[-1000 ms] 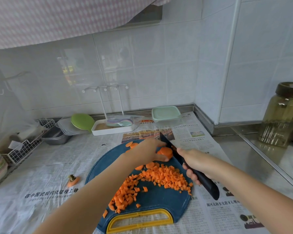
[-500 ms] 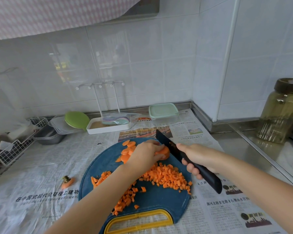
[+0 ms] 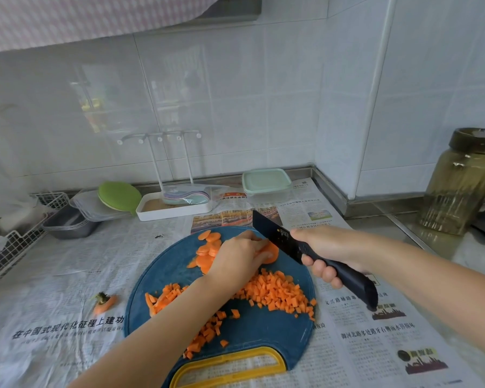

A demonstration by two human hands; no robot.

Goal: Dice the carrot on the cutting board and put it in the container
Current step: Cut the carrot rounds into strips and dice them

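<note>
A round blue cutting board (image 3: 266,334) with a yellow handle lies on newspaper. Diced carrot (image 3: 277,294) is heaped across its middle, and carrot slices (image 3: 206,249) lie at its far left. My left hand (image 3: 240,254) presses a stack of carrot slices (image 3: 272,253) against the board. My right hand (image 3: 329,247) grips the handle of a black knife (image 3: 276,235), whose blade stands right beside the held slices. A clear container with a pale green lid (image 3: 265,182) sits shut at the back, beyond the board.
A carrot top (image 3: 104,301) lies on the newspaper left of the board. At the back left are a white tray (image 3: 177,210), a green lid (image 3: 119,196), a metal pan (image 3: 67,224) and a wire rack (image 3: 10,247). A glass jar (image 3: 461,182) stands at right.
The knife blade has shifted slightly against the held slices and my left hand stayed on them. More of the carrot slices at the far left of the board show now.
</note>
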